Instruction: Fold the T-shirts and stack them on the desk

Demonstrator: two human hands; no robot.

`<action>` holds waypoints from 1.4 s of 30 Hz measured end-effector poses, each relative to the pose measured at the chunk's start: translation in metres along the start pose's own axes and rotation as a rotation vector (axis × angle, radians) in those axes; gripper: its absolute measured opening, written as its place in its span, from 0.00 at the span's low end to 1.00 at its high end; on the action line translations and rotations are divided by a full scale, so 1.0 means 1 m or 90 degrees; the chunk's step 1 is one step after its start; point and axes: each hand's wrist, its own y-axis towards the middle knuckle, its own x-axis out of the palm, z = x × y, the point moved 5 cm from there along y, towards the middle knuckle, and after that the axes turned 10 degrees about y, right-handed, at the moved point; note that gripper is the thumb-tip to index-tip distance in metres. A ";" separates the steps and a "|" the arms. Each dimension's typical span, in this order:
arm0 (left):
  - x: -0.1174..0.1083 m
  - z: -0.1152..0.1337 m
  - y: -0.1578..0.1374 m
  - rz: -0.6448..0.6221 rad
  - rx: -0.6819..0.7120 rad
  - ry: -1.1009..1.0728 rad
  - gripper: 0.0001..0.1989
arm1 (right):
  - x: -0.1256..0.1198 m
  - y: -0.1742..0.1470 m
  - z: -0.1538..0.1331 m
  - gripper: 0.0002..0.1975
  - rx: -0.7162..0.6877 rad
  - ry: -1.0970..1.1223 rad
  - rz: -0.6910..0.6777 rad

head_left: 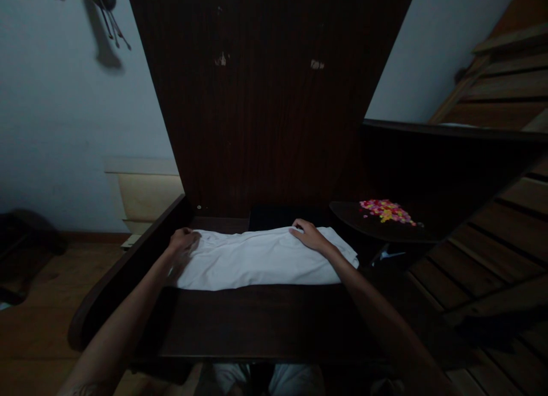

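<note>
A white cloth (257, 259), folded into a long wide strip, lies across the dark wooden desk (257, 322). Wrinkles run over its surface, and layered edges show at its right end. What kind of cloth or garment it is, I cannot make out. At its far left corner, my left hand (183, 240) is closed, with the fingers pinching the fabric. My right hand (309, 235) rests over the far edge, right of the middle, its fingers curled and its thumb against the cloth. Both forearms reach in from the near side.
A tall dark panel (274, 110) rises behind the desk. Small pink, red and yellow pieces (387, 211) lie in a pile on a dark side shelf (363, 222) at right. A raised side board (128, 270) borders the left. Wooden slats (496, 259) stand at far right.
</note>
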 end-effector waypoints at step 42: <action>-0.025 0.023 -0.038 -0.134 0.136 -0.057 0.14 | -0.007 -0.003 0.014 0.12 0.086 -0.039 0.011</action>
